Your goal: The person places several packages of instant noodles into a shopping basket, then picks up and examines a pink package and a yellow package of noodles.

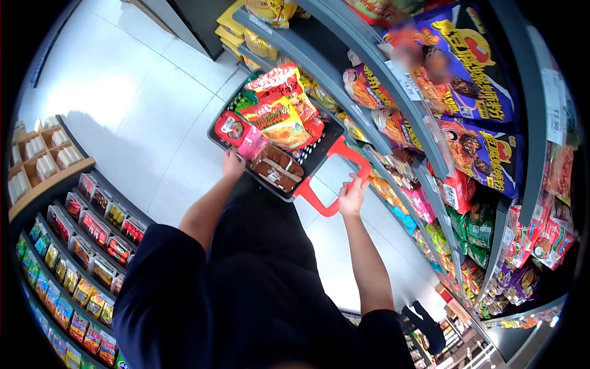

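Observation:
A black shopping basket with a red handle is held in front of my body. My right hand is closed round the handle's right side. At the basket's left rim is my left hand, its fingers closed near a pink-and-red package; whether it grips the rim or the package is unclear. Inside the basket lie a yellow-and-red bag, a red bag, a brown package and something green partly covered at the back.
Tall grey shelves full of bagged snacks run close along the right. Lower-left racks hold colourful packets, beside a wooden divided display. Tiled floor shows on the left. A person in dark clothes is at the lower right.

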The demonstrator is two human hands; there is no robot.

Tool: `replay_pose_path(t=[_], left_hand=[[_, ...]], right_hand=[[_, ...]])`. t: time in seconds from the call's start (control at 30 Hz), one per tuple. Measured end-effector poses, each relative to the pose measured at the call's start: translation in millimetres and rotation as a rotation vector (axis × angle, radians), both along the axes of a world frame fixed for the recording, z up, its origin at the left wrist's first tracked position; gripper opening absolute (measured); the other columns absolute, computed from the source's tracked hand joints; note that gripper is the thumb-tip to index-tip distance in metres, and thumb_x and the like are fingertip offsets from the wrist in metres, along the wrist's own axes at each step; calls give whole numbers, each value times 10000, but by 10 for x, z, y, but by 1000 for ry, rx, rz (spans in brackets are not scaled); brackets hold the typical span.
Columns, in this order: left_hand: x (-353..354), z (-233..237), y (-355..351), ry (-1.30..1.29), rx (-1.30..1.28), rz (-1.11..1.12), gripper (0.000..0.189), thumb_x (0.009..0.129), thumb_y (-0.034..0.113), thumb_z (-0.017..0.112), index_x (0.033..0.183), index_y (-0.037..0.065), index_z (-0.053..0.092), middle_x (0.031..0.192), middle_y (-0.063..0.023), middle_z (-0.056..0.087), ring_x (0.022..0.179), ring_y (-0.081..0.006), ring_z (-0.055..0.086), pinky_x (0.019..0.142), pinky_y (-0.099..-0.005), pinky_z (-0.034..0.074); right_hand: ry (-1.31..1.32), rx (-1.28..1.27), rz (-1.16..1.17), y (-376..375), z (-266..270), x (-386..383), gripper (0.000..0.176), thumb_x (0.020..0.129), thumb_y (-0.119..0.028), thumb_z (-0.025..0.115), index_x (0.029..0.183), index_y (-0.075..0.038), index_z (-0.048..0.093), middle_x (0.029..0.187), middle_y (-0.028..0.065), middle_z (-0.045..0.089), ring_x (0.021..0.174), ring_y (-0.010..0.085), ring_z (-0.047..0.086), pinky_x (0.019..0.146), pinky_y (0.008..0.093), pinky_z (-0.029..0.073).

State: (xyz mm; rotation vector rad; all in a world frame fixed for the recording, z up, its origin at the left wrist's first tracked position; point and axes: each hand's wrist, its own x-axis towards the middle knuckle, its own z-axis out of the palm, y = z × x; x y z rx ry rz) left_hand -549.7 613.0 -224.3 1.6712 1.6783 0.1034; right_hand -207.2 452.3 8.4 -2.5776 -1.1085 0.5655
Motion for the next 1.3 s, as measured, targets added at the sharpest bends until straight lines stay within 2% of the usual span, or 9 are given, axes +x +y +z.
replay_pose_path(t=[0.23, 0.43, 0.53, 0.67, 0.83, 0.9, 0.97, 1.07, 1.3], left_hand=[[-112, 444, 758, -46, -26, -137, 277, 847, 231, 610, 1047, 60, 695, 1053, -204, 677, 1051, -349, 629, 910, -432, 502], [482, 950, 1720, -7, -25, -366, 352, 893, 308, 613, 1179, 106, 647, 1063, -192, 689, 1005, -317, 663, 920, -410, 510], [839, 912, 1947, 90, 6, -576, 680, 808, 428, 729, 1363, 96, 519, 1395, -202, 517, 1269, -343, 518, 1030, -423, 441], [1474, 831, 2212, 447, 28, -682, 1502, 501, 662, 862, 1560, 55, -13, 1625, -169, 92, 1505, -355, 85, 1174, -570, 201], [1751, 386, 2551, 438, 12, -607, 1540, 460, 614, 907, 1545, 3, 1, 1539, -244, 310, 1435, -360, 316, 1152, -487, 292], [1691, 267, 2622, 103, -101, -537, 1517, 497, 578, 912, 1532, -33, -13, 1338, -244, 550, 1249, -355, 544, 1050, -408, 430], [1681, 288, 2512, -130, -50, -580, 1064, 600, 446, 916, 1414, -12, 406, 1190, -176, 663, 1087, -284, 652, 944, -346, 498], [1746, 587, 2214, -78, -270, -653, 538, 731, 296, 862, 1144, 33, 638, 1068, -102, 719, 964, -201, 683, 883, -333, 510], [2140, 1356, 1662, -101, -6, -1349, 574, 712, 106, 765, 1263, 117, 607, 1183, -157, 650, 1068, -349, 620, 903, -405, 503]], right_hand=[[57, 171, 13, -12, -79, 21, 404, 816, 45, 568, 1194, -87, 516, 1210, 195, 454, 927, 300, 649, 860, 389, 513], [341, 506, -83, -31, -169, -30, 404, 827, 144, 504, 1180, -52, 523, 1300, 188, 388, 910, 238, 660, 876, 360, 510], [420, 567, -113, -44, -246, -52, 406, 832, 166, 487, 1171, -55, 525, 1325, 193, 376, 935, 240, 660, 903, 355, 502], [396, 591, -88, -56, -265, -19, 399, 836, 166, 479, 1158, -64, 527, 1321, 189, 384, 963, 241, 659, 912, 341, 499], [504, 622, -173, -36, -286, -100, 425, 797, 168, 463, 1156, -51, 526, 1352, 222, 397, 1027, 255, 639, 867, 338, 524], [562, 657, -197, -35, -285, -133, 437, 774, 166, 460, 1157, -34, 529, 1350, 237, 412, 1079, 262, 613, 870, 350, 526], [595, 707, -212, -35, -314, -156, 440, 769, 165, 456, 1157, -28, 531, 1342, 237, 419, 1098, 269, 601, 875, 353, 525], [605, 733, -238, -31, -330, -204, 438, 762, 163, 453, 1148, -21, 542, 1331, 233, 428, 1088, 275, 601, 879, 355, 523], [645, 765, -256, -66, -351, -230, 474, 756, 190, 436, 1165, -22, 547, 1247, 195, 455, 1022, 243, 625, 876, 336, 514]])
